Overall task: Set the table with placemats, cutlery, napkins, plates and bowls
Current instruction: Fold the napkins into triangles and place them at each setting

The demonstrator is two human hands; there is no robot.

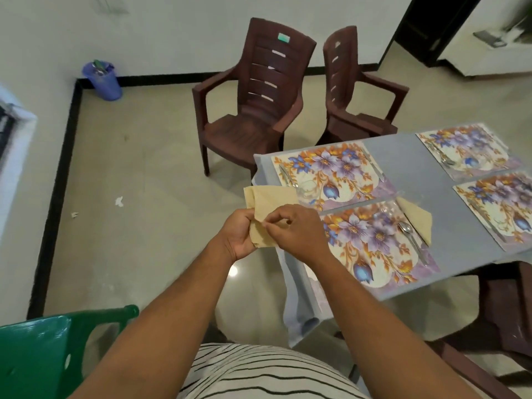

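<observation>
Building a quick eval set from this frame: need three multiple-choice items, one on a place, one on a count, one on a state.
1. Where does the folded napkin already set down lie?
A. beside the spoon at the nearest placemat
B. on a chair seat
C. on the floor

2. How many floral placemats are on the table?
A. two
B. four
C. six

3. What is the state of the napkin in hand?
A. lying flat on the table
B. held off the table by both hands
C. tucked under a plate

Answers:
1 A, the tan folded napkin sits at the right edge of the nearest mat, next to the spoon.
2 B, four mats show, two near and two far.
3 B, the left hand and right hand each have a grip on it, short of the table corner.
</observation>
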